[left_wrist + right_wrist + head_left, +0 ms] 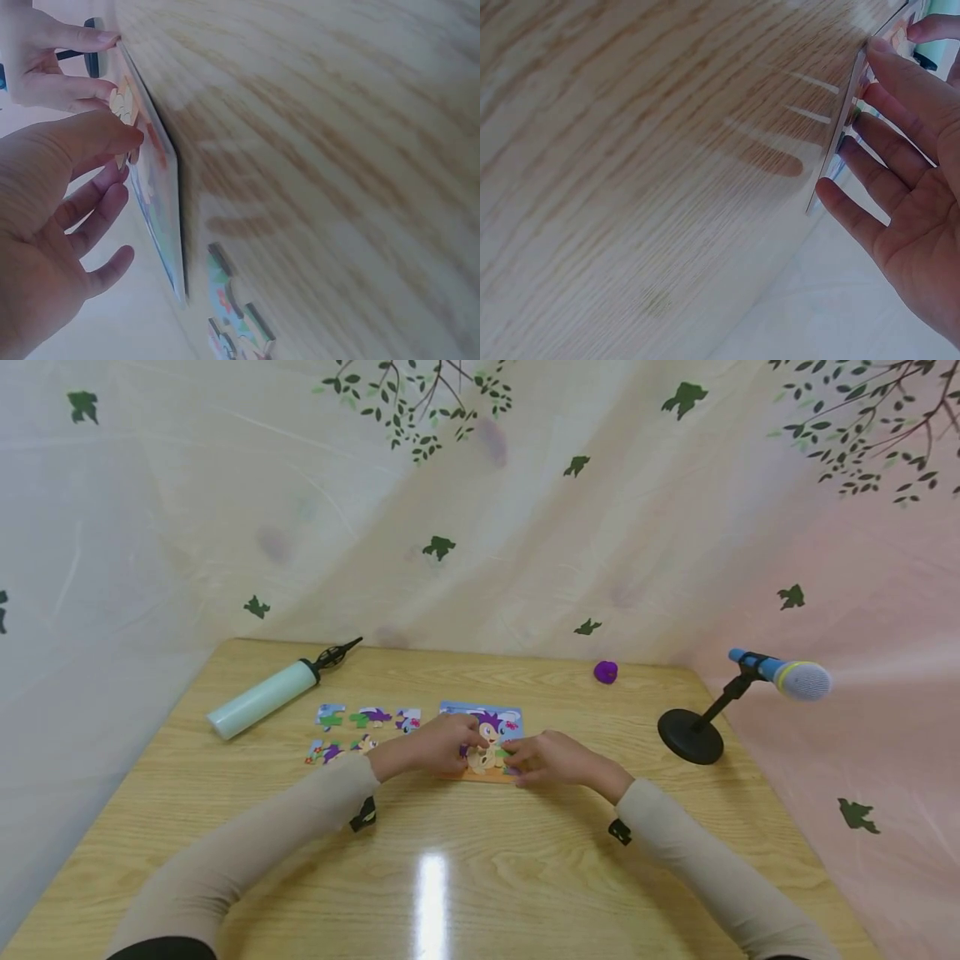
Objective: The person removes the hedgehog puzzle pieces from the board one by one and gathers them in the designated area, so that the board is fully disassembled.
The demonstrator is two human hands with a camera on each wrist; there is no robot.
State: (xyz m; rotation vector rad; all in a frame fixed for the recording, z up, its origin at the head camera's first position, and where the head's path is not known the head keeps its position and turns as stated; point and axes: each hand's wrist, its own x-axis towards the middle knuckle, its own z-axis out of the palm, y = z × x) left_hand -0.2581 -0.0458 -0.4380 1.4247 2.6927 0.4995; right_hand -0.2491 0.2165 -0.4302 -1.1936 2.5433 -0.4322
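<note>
A picture puzzle board [480, 706] with a purple-haired cartoon animal lies flat on the wooden table, under both hands. My left hand [448, 745] reaches over its left part. Between thumb and forefinger that hand pinches a tan puzzle piece [122, 105], tilted up from the board, while its other fingers spread loosely. From the right, my right hand [557, 758] rests on the board with fairly straight fingers. Its thumb [883, 46] lies at the near edge, and its fingertips touch the picture close to the tan piece.
Several loose puzzle pieces [372, 717] lie left of the board, partly behind my left forearm. A pale green hand pump [262, 697] is at the back left. A small purple object [606, 672] sits near the back edge. On the right stands a microphone [802, 680] on a black stand [691, 737].
</note>
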